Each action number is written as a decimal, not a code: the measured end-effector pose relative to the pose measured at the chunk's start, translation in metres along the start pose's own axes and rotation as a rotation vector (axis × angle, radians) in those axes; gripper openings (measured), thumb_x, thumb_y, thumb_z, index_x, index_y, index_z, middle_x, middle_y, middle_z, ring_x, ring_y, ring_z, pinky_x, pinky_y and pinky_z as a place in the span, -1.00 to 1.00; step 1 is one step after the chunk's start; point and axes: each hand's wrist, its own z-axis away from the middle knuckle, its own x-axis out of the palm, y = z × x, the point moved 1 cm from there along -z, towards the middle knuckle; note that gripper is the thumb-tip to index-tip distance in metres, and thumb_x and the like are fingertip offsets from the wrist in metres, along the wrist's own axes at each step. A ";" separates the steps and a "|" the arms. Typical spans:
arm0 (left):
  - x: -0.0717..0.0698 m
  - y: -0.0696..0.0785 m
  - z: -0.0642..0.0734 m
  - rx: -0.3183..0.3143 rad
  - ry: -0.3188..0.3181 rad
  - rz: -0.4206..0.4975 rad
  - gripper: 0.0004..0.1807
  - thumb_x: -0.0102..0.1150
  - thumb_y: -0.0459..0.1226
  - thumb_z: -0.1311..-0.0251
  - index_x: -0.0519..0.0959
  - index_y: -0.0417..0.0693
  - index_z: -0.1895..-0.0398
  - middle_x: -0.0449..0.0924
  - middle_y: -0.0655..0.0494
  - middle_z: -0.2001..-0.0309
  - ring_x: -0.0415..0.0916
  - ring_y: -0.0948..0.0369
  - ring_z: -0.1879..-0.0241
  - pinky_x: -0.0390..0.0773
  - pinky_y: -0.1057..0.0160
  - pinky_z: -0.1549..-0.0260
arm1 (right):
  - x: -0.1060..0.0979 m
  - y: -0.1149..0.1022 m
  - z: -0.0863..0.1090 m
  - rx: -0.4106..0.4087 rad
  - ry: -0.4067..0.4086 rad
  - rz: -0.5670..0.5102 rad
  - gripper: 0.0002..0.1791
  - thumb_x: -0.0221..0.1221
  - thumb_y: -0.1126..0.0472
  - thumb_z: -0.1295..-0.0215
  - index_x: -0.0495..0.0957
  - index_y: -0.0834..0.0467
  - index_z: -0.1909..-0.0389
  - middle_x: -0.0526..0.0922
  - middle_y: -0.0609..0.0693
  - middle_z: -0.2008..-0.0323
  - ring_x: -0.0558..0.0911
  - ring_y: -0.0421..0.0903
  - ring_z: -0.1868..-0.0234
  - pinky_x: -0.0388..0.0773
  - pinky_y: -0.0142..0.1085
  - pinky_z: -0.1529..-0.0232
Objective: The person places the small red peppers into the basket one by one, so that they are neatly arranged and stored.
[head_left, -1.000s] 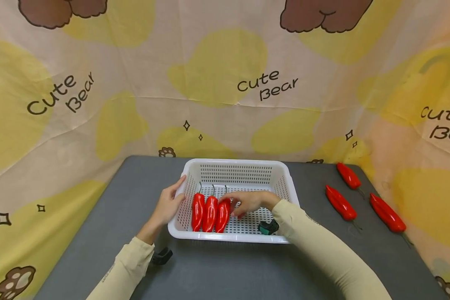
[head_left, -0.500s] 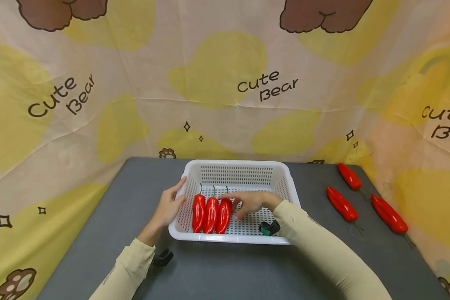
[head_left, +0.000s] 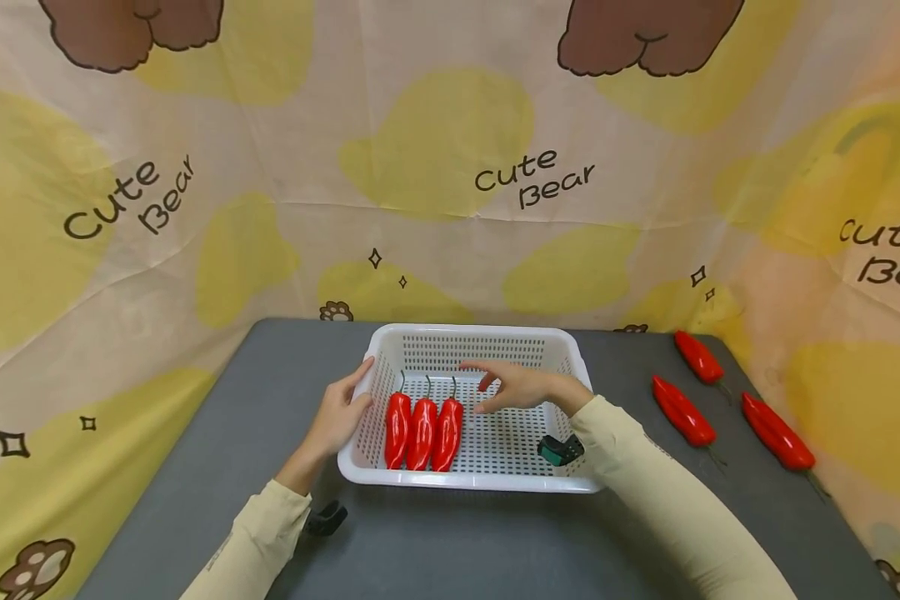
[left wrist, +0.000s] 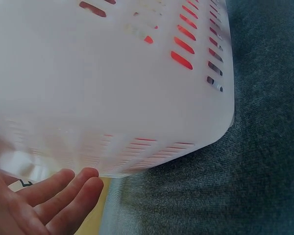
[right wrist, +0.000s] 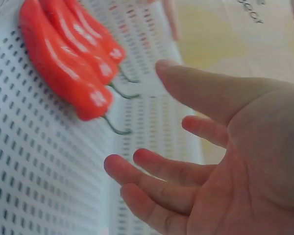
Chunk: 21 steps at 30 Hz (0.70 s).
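In the head view, a white perforated plastic basket (head_left: pixel 480 482) stands on the grey table. Three glossy red chili peppers (head_left: pixel 422 433) lie side by side at its left, green stems pointing to the far wall. At the left rim my left hand (head_left: pixel 336 417) holds the basket, thumb and forefinger on the edge; in the left wrist view, its other fingers (left wrist: pixel 71 196) lie against the outer wall. My right hand (head_left: pixel 521 387) hovers inside the basket, right of the peppers, fingers spread and holding nothing. The right wrist view shows its fingers (right wrist: pixel 157 191) apart from the pepper stems (right wrist: pixel 118 128).
Three more red chili peppers (head_left: pixel 684 412) lie on the table (head_left: pixel 450 542) to the basket's right, near its right edge. Behind hangs a cloth (head_left: pixel 435 167) with bear and lettering prints. Black wrist devices (head_left: pixel 326 518) sit at both wrists.
My right hand has drawn away from the rightmost pepper, moving up and to the right, with its fingers spreading. The peppers stay in place, and my left hand stays at the rim.
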 end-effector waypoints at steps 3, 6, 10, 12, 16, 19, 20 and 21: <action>0.000 -0.001 0.001 0.003 0.002 0.018 -0.31 -0.04 -0.51 -0.24 0.27 -0.20 -0.51 0.39 -0.39 -0.37 0.59 -0.25 -0.05 0.78 0.04 0.28 | -0.010 -0.001 0.014 -0.008 0.038 -0.024 -0.18 0.23 0.15 -0.38 0.08 0.13 -0.57 0.35 0.35 -0.38 0.60 0.20 -0.16 0.65 0.02 -0.15; -0.001 -0.001 0.000 0.007 0.009 0.027 -0.32 -0.03 -0.51 -0.24 0.29 -0.20 -0.50 0.41 -0.41 -0.34 0.62 -0.26 0.01 0.78 0.07 0.35 | -0.022 -0.002 0.029 -0.037 0.086 -0.033 -0.22 0.19 0.10 -0.42 0.10 0.13 -0.57 0.40 0.36 -0.35 0.65 0.20 -0.12 0.64 0.08 -0.16; 0.000 -0.001 0.001 0.007 0.003 0.027 -0.32 -0.02 -0.49 -0.24 0.30 -0.19 -0.49 0.43 -0.42 -0.32 0.66 -0.24 0.09 0.77 0.12 0.42 | -0.034 0.000 0.050 -0.071 0.142 -0.025 -0.25 0.15 0.08 -0.46 0.11 0.16 -0.56 0.42 0.37 -0.34 0.65 0.22 -0.14 0.62 0.11 -0.19; -0.001 -0.002 0.002 0.004 -0.003 0.033 -0.32 -0.01 -0.50 -0.25 0.30 -0.19 -0.49 0.43 -0.42 -0.33 0.66 -0.23 0.09 0.78 0.11 0.42 | -0.039 0.002 0.059 -0.081 0.166 -0.024 -0.27 0.14 0.11 -0.46 0.11 0.18 -0.55 0.40 0.37 -0.36 0.64 0.22 -0.15 0.61 0.12 -0.21; -0.002 -0.002 0.001 0.010 -0.010 0.043 -0.32 -0.01 -0.50 -0.25 0.29 -0.20 -0.50 0.42 -0.43 -0.33 0.65 -0.24 0.07 0.78 0.07 0.38 | -0.047 0.009 0.076 -0.085 0.225 -0.029 -0.30 0.14 0.16 -0.46 0.14 0.19 -0.53 0.39 0.38 -0.36 0.65 0.18 -0.11 0.60 0.13 -0.20; -0.001 -0.002 0.000 0.013 -0.013 0.042 -0.32 -0.02 -0.50 -0.25 0.28 -0.19 -0.50 0.41 -0.42 -0.34 0.64 -0.23 0.06 0.78 0.06 0.36 | -0.052 0.017 0.090 -0.096 0.273 -0.035 -0.32 0.13 0.19 -0.47 0.15 0.23 -0.52 0.42 0.40 -0.32 0.65 0.18 -0.09 0.63 0.11 -0.15; -0.001 -0.002 -0.001 0.009 -0.013 0.048 -0.32 -0.02 -0.50 -0.25 0.29 -0.17 -0.50 0.41 -0.42 -0.34 0.64 -0.24 0.06 0.78 0.06 0.37 | -0.053 0.020 0.095 -0.097 0.285 -0.038 -0.32 0.12 0.20 -0.47 0.15 0.25 -0.52 0.42 0.41 -0.31 0.64 0.20 -0.09 0.63 0.10 -0.14; -0.002 -0.002 -0.001 0.009 -0.012 0.048 -0.32 -0.02 -0.50 -0.25 0.29 -0.18 -0.50 0.41 -0.42 -0.34 0.64 -0.23 0.06 0.78 0.06 0.37 | -0.054 0.022 0.100 -0.097 0.299 -0.037 -0.33 0.12 0.21 -0.47 0.15 0.26 -0.52 0.43 0.41 -0.30 0.63 0.23 -0.09 0.64 0.10 -0.13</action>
